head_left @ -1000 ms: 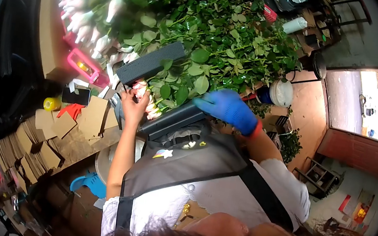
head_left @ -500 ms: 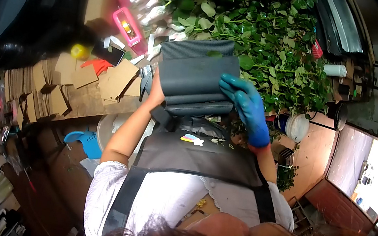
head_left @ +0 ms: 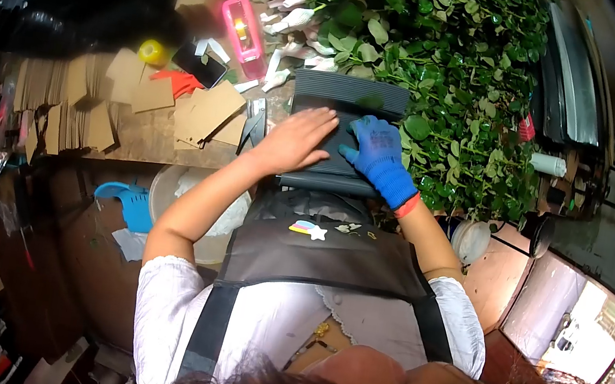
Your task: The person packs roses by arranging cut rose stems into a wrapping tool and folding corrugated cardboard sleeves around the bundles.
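A dark grey mat with a ribbed far end [head_left: 339, 88] lies flat at the table's front edge, right before my apron. My bare left hand [head_left: 295, 141] rests on the left half of it, palm down, fingers stretched out. Beside it, my right hand [head_left: 379, 151] in a blue glove with green-coated fingers presses on the right half, thumb apart from the fingers. A loose green leaf [head_left: 371, 101] sits on the ribbed part. Just left of the mat are scissors [head_left: 253, 127].
Leafy green stems [head_left: 457, 95] pile up behind and to the right, with white net-covered buds [head_left: 293, 21] at their left. Cardboard pieces [head_left: 208, 113], a phone [head_left: 201, 65], yellow tape [head_left: 153, 52] and a pink holder [head_left: 243, 35] lie leftward. A blue basket [head_left: 127, 205] stands below.
The mat was held up and tilted, partly folded, between my hands; now it lies flat on the table. Both hands have moved onto its top, palms down.
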Demonstrator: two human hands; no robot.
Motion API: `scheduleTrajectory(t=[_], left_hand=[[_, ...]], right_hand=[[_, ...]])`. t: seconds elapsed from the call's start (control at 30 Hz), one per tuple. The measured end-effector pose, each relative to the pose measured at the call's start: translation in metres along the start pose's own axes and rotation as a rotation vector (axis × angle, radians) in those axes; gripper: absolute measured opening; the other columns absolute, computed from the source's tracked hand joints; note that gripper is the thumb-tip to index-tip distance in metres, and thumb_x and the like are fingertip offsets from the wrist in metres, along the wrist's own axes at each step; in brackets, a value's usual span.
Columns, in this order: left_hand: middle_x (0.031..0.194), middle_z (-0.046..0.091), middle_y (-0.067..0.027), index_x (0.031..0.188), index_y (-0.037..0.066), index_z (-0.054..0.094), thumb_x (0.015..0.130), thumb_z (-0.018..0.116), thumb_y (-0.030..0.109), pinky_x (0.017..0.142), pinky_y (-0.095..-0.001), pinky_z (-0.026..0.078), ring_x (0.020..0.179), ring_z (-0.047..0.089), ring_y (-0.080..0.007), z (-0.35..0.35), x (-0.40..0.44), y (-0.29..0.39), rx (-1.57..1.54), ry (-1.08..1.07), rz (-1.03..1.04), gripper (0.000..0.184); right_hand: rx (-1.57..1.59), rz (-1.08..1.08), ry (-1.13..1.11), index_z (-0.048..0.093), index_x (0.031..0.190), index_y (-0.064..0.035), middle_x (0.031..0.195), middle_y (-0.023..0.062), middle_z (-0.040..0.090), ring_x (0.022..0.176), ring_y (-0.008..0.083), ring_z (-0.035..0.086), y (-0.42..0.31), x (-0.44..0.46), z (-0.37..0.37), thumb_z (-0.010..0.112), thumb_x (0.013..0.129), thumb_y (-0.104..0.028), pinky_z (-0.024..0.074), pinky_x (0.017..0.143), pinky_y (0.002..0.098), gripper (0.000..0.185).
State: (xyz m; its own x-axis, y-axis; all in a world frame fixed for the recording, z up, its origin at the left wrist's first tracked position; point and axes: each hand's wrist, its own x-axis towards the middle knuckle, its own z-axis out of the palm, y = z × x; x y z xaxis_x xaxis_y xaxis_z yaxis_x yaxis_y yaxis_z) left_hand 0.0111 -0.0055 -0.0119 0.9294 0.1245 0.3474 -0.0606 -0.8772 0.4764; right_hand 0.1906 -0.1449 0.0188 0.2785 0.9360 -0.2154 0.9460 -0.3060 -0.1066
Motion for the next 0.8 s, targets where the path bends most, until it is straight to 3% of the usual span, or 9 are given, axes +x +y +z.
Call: scheduleTrajectory(t=[0.03,0.13,0.23,0.33,0.43,0.5,0.57,0.6,0.8], left_hand=[[0.154,0.041,-0.0154,0.147,0.005,0.042,0.093,0.063,0.039,0.12,-0.0468,0.026,0.144,0.039,-0.0277,0.012,0.001,-0.002,0.078,-0.14,-0.022,0.068],[0.155,0.042,-0.0106,0.15,0.008,0.042,0.091,0.06,0.047,0.119,-0.0482,0.027,0.143,0.04,-0.0264,0.023,0.0,0.0,0.154,-0.125,-0.07,0.073],[0.155,0.043,-0.0097,0.15,0.009,0.042,0.087,0.062,0.037,0.118,-0.0482,0.028,0.142,0.04,-0.024,0.024,-0.001,0.001,0.15,-0.117,-0.102,0.072],[0.155,0.042,-0.0092,0.15,0.009,0.042,0.085,0.061,0.034,0.118,-0.048,0.028,0.142,0.04,-0.024,0.026,-0.001,0.0,0.132,-0.108,-0.115,0.072],[0.157,0.04,-0.0082,0.15,0.01,0.042,0.091,0.056,0.037,0.117,-0.0517,0.028,0.143,0.039,-0.0244,0.057,-0.006,-0.02,0.096,-0.086,-0.073,0.067],[0.158,0.039,-0.009,0.151,0.01,0.041,0.095,0.051,0.039,0.116,-0.054,0.027,0.144,0.038,-0.0253,0.078,-0.01,-0.024,0.267,-0.044,-0.042,0.064],[0.158,0.038,-0.0096,0.151,0.009,0.04,0.095,0.05,0.039,0.116,-0.0534,0.028,0.144,0.038,-0.0255,0.058,-0.008,-0.016,0.189,-0.052,-0.045,0.065],[0.158,0.038,-0.01,0.152,0.009,0.039,0.095,0.05,0.04,0.116,-0.0531,0.028,0.144,0.038,-0.0256,0.05,-0.008,-0.013,0.149,-0.055,-0.047,0.065],[0.157,0.038,-0.0123,0.151,0.008,0.038,0.096,0.048,0.038,0.116,-0.0521,0.027,0.145,0.037,-0.027,0.053,-0.011,-0.02,0.129,-0.026,-0.017,0.063]], right_hand=[[0.017,-0.055,-0.029,0.067,0.098,-0.0147,0.1,0.0099,0.064,0.095,0.0297,0.063,0.001,-0.003,-0.004,0.076,0.077,-0.043,0.0492,0.081,0.0449,0.037],[0.037,-0.231,-0.141,0.066,0.09,-0.0131,0.093,0.0115,0.064,0.089,0.0312,0.063,0.004,-0.004,-0.013,0.075,0.077,-0.041,0.0493,0.078,0.0452,0.032],[0.008,-0.376,-0.157,0.068,0.092,-0.0136,0.09,0.0122,0.067,0.085,0.0324,0.066,-0.009,0.01,0.018,0.073,0.079,-0.039,0.0518,0.076,0.0454,0.029],[0.016,-0.41,-0.531,0.072,0.096,-0.0132,0.096,0.0146,0.071,0.093,0.0315,0.069,-0.006,0.04,-0.006,0.067,0.083,-0.036,0.0531,0.082,0.0455,0.027],[0.158,-0.618,-0.256,0.073,0.083,-0.0103,0.091,0.0182,0.071,0.088,0.0362,0.068,-0.062,0.049,-0.038,0.066,0.079,-0.035,0.0532,0.079,0.0498,0.026],[0.304,-0.621,0.175,0.072,0.091,-0.0108,0.091,0.0171,0.069,0.09,0.0361,0.066,-0.115,0.066,-0.009,0.069,0.077,-0.034,0.05,0.076,0.0511,0.027],[0.379,-0.836,0.261,0.066,0.113,-0.0137,0.1,0.0122,0.065,0.093,0.0322,0.064,-0.157,0.106,0.004,0.068,0.081,-0.028,0.0475,0.078,0.0479,0.035],[0.053,-0.79,0.164,0.057,0.127,-0.0164,0.106,0.0069,0.062,0.095,0.0267,0.062,-0.181,0.131,0.026,0.064,0.086,-0.021,0.0455,0.078,0.0451,0.042],[-0.219,-0.742,0.067,0.064,0.112,-0.0167,0.093,0.0038,0.066,0.091,0.0224,0.066,-0.206,0.178,0.081,0.057,0.089,-0.017,0.0494,0.073,0.0396,0.024]])
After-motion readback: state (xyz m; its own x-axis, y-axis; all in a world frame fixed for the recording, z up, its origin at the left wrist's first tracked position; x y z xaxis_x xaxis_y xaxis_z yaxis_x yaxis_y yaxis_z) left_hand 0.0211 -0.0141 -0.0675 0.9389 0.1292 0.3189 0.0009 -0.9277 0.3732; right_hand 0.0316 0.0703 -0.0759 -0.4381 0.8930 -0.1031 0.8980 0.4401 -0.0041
